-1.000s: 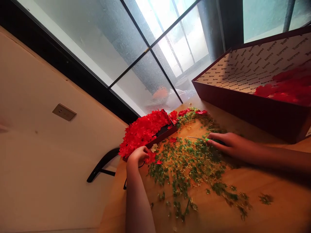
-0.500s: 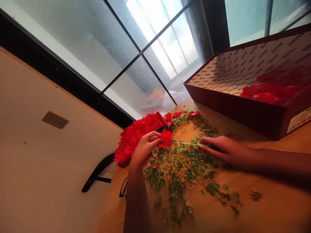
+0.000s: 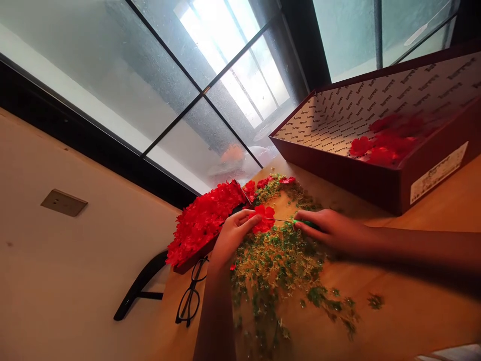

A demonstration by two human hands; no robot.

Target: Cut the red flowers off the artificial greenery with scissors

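Observation:
My left hand point(image 3: 236, 229) pinches a red artificial flower point(image 3: 265, 220) between thumb and fingers. My right hand point(image 3: 323, 225) is closed around the green handle point(image 3: 305, 222) of a thin metal needle tool point(image 3: 280, 219). The needle's tip reaches the flower; whether it pierces the petals I cannot tell. Under and around both hands lies a loose pile of small green and yellow plastic flower pieces point(image 3: 278, 260). Just beyond my left hand stands a box heaped with red artificial flowers point(image 3: 205, 215).
A large dark red box point(image 3: 338, 168) with printed white lining stands at the right, red flowers point(image 3: 391, 143) inside. Black-framed glasses point(image 3: 190, 296) lie on the wooden table point(image 3: 406, 260) by my left forearm. A black-framed window point(image 3: 205, 93) and a wall with an outlet point(image 3: 63, 203) border the table.
My left hand has brought the red flower up to the needle's tip, where a gap showed before. The view has shifted, and the glasses show more fully.

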